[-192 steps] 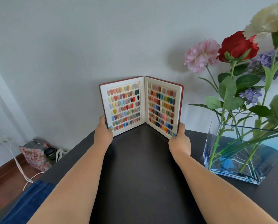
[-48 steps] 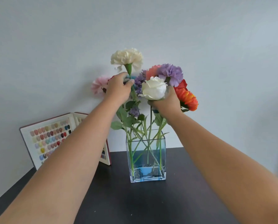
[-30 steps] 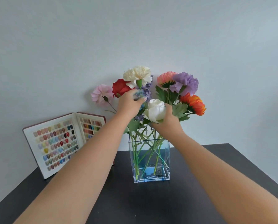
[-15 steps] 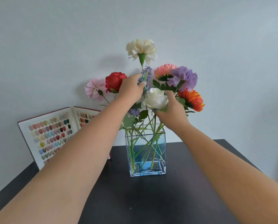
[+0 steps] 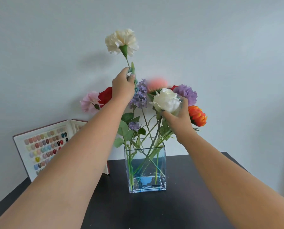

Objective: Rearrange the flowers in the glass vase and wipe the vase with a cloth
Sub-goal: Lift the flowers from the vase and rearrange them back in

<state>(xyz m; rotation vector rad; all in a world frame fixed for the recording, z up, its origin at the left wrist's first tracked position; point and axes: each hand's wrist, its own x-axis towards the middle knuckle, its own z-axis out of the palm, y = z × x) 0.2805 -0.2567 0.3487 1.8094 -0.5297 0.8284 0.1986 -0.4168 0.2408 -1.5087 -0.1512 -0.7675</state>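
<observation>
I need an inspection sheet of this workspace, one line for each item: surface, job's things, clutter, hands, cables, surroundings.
Surface: dark table, nothing spilled on it.
Job's things: glass vase upright with blue-tinted water and crossed stems; cream carnation raised high above the bunch; white rose among the other flowers; no cloth seen.
Clutter: open colour sample book standing behind the left arm.
Hands: left hand pinches the carnation's stem; right hand holds the rose under its head.
Cables: nothing seen.
Surroundings: plain pale wall.
</observation>
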